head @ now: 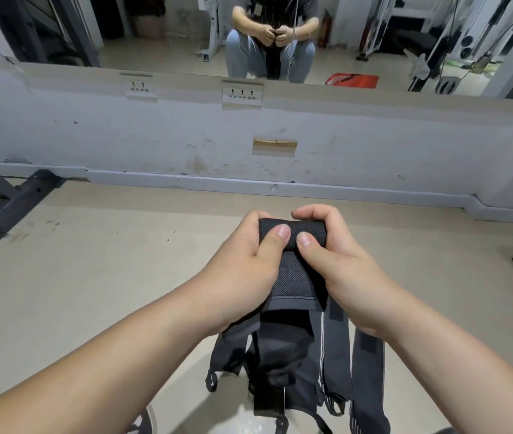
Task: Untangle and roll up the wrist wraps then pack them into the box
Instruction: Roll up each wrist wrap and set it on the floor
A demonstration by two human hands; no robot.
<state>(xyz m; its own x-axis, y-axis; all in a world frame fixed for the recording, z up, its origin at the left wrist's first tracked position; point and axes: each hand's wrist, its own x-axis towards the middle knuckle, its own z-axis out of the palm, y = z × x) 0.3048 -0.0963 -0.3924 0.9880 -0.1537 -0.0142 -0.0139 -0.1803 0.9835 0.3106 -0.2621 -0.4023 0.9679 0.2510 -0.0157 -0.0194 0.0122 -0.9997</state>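
The person crouches facing the wall [186,136] and its mirror [155,32], both hands raised in front of them over the floor [92,277], well short of its far edge. Between the hands sits the roll [292,233], a tight black cylinder lying crosswise. The left hand [248,264] grips its left end and the right hand [336,261] its right end. The fingers of each curl over the far side, and both thumbs press on the near face, close together near the middle. That grip looks meant to stop the coil springing open and to keep its edges square as it turns. From under the roll the unrolled part of the wrap [295,283] drops straight down between the wrists, and holding it high seems to let its own weight keep it flat and taut. Below, the other wraps [336,355] hang and bunch together in a dark tangle close to the person's feet, some strips dangling free with loops at their ends, so I judge the untangling only partly done. A fair length of this wrap remains to wind, and the others look untouched. I cannot pick out the box; something pale shows at the floor's near edge under the tangle, but I cannot tell what it is.
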